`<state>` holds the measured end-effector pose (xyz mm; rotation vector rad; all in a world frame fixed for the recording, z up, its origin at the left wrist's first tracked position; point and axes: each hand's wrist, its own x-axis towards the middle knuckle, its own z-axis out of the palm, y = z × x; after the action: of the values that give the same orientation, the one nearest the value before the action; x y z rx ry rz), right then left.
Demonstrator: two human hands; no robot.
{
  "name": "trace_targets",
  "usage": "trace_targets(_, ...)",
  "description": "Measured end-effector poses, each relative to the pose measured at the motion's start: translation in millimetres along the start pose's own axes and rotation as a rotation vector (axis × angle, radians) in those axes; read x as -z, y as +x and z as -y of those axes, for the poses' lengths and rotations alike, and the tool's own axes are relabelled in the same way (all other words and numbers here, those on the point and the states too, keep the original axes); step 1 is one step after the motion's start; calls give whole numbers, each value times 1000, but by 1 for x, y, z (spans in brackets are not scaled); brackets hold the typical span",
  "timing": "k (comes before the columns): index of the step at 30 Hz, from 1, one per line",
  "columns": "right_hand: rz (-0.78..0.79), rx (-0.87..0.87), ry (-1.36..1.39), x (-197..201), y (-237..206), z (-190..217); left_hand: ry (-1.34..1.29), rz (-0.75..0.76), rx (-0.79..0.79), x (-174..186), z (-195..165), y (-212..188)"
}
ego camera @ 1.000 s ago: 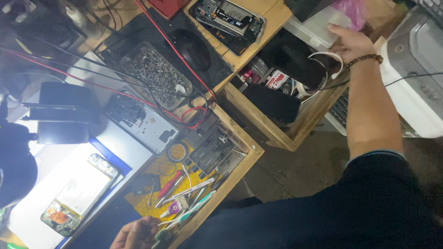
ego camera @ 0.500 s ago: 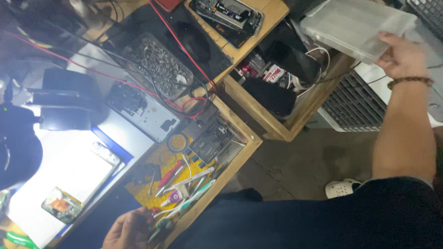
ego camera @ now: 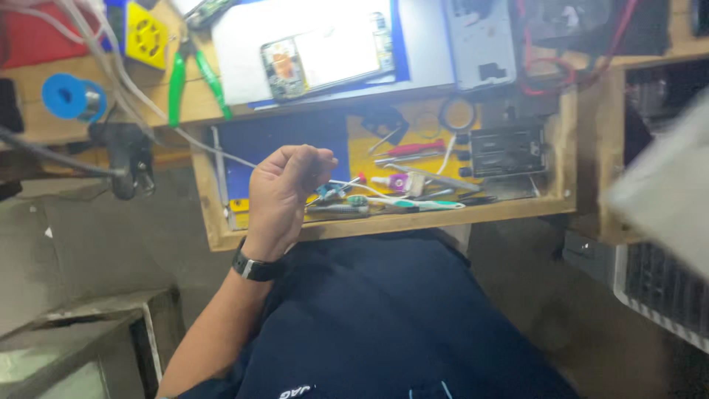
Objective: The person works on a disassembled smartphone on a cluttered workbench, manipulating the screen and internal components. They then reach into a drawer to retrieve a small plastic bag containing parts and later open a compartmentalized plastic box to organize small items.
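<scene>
The left hand [ego camera: 284,196], a dark watch [ego camera: 253,267] on its wrist, now sits over the open wooden drawer [ego camera: 384,223], fingers curled together around a thin tool whose kind cannot be told. 1 second ago it reached at the drawer's edge. Beyond lie screwdrivers [ego camera: 406,148] and a toothbrush [ego camera: 406,204]. Farther off, an opened phone [ego camera: 329,55] rests on the bench. The right hand is out of view; a blurred pale box [ego camera: 665,192] has swung in at right.
</scene>
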<state>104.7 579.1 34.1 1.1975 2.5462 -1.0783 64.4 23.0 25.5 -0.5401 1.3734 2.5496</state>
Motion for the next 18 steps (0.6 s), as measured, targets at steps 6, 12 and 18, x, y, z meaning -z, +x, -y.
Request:
trace_targets(6,267,146,-50,-11,-97,33,-2,128,-95,19,-23,-21)
trace_targets(12,761,270,563,-131,-117,86,137,224,-198,39,-28,-26)
trace_targets(18,890,283,590,-177,-135,108,209,104,-256,44,-24,-9)
